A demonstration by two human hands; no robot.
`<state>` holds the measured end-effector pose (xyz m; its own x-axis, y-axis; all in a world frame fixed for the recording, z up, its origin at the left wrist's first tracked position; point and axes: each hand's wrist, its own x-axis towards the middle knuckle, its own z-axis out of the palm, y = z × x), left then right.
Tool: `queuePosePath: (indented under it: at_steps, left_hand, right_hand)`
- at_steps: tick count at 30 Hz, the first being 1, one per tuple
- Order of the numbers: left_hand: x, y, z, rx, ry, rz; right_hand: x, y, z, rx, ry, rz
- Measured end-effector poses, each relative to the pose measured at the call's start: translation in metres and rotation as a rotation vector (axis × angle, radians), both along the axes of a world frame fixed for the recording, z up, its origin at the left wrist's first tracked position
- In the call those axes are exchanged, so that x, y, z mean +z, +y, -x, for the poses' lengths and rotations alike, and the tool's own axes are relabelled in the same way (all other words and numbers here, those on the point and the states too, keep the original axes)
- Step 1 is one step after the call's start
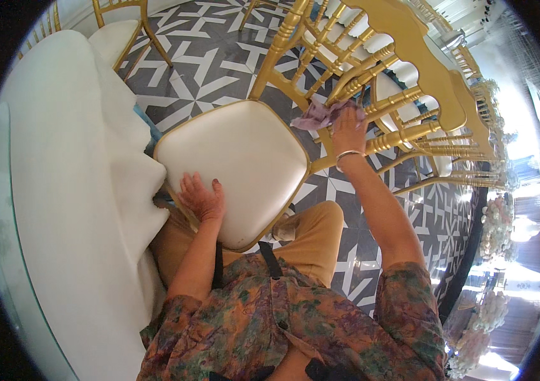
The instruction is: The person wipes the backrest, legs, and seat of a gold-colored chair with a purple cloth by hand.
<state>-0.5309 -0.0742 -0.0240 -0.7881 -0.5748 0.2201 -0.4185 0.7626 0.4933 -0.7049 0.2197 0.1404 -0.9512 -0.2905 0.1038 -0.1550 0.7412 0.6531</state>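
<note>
A gold chair with turned spindles stands before me, its white padded seat (239, 162) near my knees and its backrest (408, 52) at the upper right. My left hand (201, 197) rests on the near left part of the seat, fingers spread, holding nothing. At the lower part of the backrest, my right hand (350, 128) presses a crumpled purple cloth (315, 115) against the spindles. A bracelet circles my right wrist. The fingertips of that hand are partly hidden in the cloth.
On the left, a table with a white tablecloth (74, 157) and a glass top edge touches the seat. Another gold chair (117, 40) stands at the upper left. More gold chairs are grouped behind the backrest. Pale flower arrangements (498, 228) appear at the far right, beyond the patterned tiled floor (193, 90).
</note>
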Motion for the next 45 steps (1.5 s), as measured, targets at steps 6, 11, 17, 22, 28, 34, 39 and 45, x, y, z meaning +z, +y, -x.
queuePosePath:
  at_steps: [6, 11, 17, 22, 28, 34, 39, 45]
  left_hand:
    - [-0.005, -0.001, 0.000, 0.031, 0.024, 0.037]
    - [-0.005, -0.002, 0.000, 0.030, 0.039, 0.029]
    - [-0.004, 0.006, 0.003, 0.008, 0.040, 0.029]
    - [-0.007, -0.011, -0.003, 0.044, 0.047, 0.068]
    - [-0.004, -0.001, 0.001, 0.016, 0.033, 0.032]
    - [0.001, 0.000, 0.000, -0.005, 0.015, 0.003]
    - [-0.004, -0.005, -0.002, 0.027, 0.059, 0.013]
    - [-0.001, 0.014, 0.010, 0.006, 0.075, 0.003]
  right_hand:
    - [-0.021, -0.021, 0.004, 0.183, -0.210, -0.212]
    - [0.019, -0.019, 0.026, 0.378, -0.278, 0.110]
    - [0.095, -0.015, 0.052, 0.128, 0.030, 0.175]
    - [0.237, -0.024, 0.034, 0.172, 0.468, 0.176]
    - [0.228, -0.015, 0.055, 0.080, 0.276, -0.067]
    - [0.120, -0.009, 0.081, 0.194, 0.191, -0.203]
    - [0.026, -0.045, 0.074, 0.051, -0.087, -0.198]
    - [-0.079, -0.008, 0.085, 0.105, -0.045, -0.229]
